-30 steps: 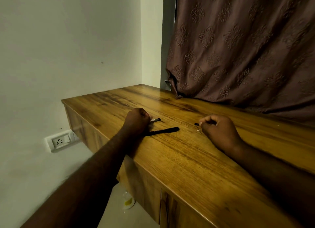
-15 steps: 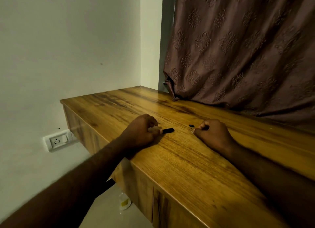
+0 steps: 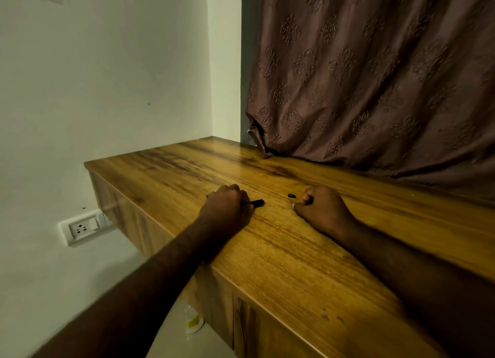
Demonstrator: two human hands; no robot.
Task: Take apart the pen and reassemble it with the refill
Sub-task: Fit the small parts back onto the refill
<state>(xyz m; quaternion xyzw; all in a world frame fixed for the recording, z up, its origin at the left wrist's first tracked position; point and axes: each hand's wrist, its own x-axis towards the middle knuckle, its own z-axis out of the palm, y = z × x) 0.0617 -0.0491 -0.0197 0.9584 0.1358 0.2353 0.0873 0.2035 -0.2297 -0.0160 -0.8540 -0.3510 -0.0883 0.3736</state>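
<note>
The left hand (image 3: pixel 225 207) is resting knuckles-up on the worktop (image 3: pixel 281 264), its fingers curling tightly around a black pen (image 3: pixel 256 203), with only the pen's short dark end poking out to the right of the fist. The right hand (image 3: pixel 322 210) is lying nearby, also curling into a fist; whether it is pinching anything is impossible to tell, since the fingertips are tucking under. A small black piece (image 3: pixel 292 196) is lying on the wood just beyond that hand, too small to identify. Most of the pen is hiding inside the left fist. The glossy wooden worktop is running into a corner, with a brown patterned curtain (image 3: pixel 375 76) hanging behind it, a pale wall (image 3: pixel 107 76) to the left, and a white socket (image 3: pixel 81 227) sitting low on it.
</note>
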